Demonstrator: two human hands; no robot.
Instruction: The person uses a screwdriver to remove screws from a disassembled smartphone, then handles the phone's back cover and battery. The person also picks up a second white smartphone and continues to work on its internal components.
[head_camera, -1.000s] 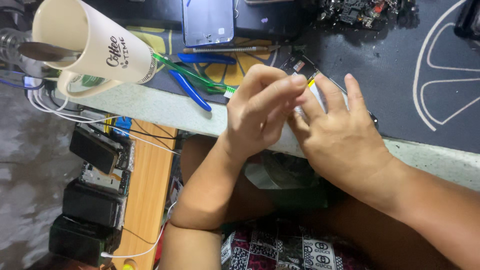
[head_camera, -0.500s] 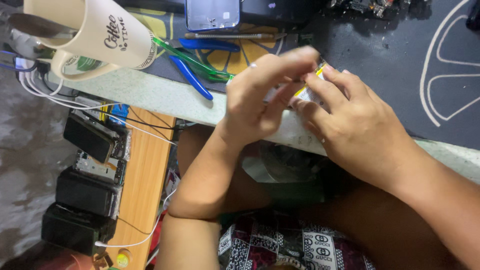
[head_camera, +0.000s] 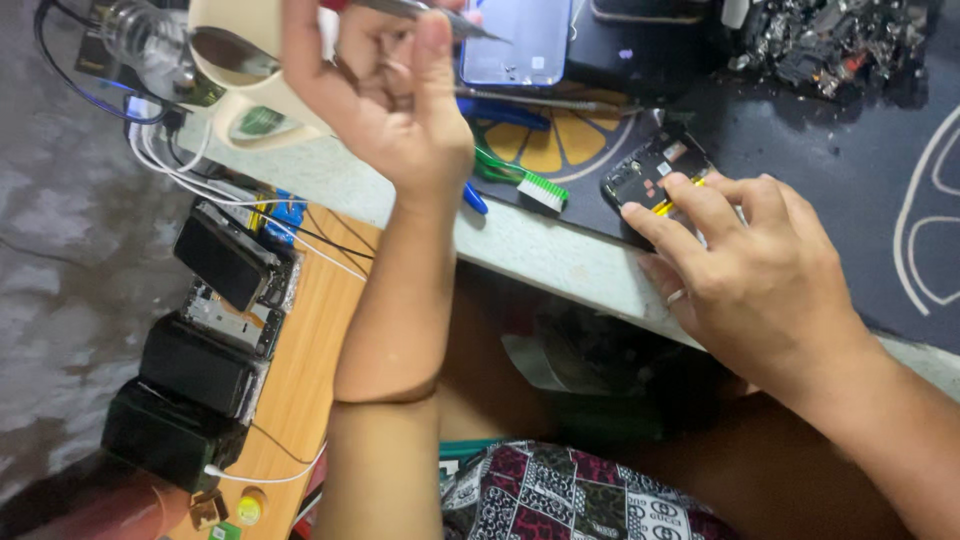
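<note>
My right hand (head_camera: 745, 265) rests near the table's front edge, its fingertips pressing on an opened phone body (head_camera: 652, 178) with a yellow part showing, which lies on the dark work mat (head_camera: 800, 130). My left hand (head_camera: 385, 95) is raised at the upper left, away from the phone, fingers closed around a thin metal tool (head_camera: 430, 12) like tweezers. A white mug (head_camera: 250, 75) sits just behind that hand, partly hidden by it.
A green-handled brush (head_camera: 515, 178), blue-handled pliers (head_camera: 480, 115), a blue phone (head_camera: 515, 40) and a pile of scrap parts (head_camera: 830, 40) lie on the mat. Cables (head_camera: 170, 150) trail left. Below, a wooden shelf (head_camera: 300, 380) holds several black devices (head_camera: 215, 320).
My left hand has left the phone and risen up and left toward the mug, carrying the thin tool. My right hand stays on the phone, now uncovered.
</note>
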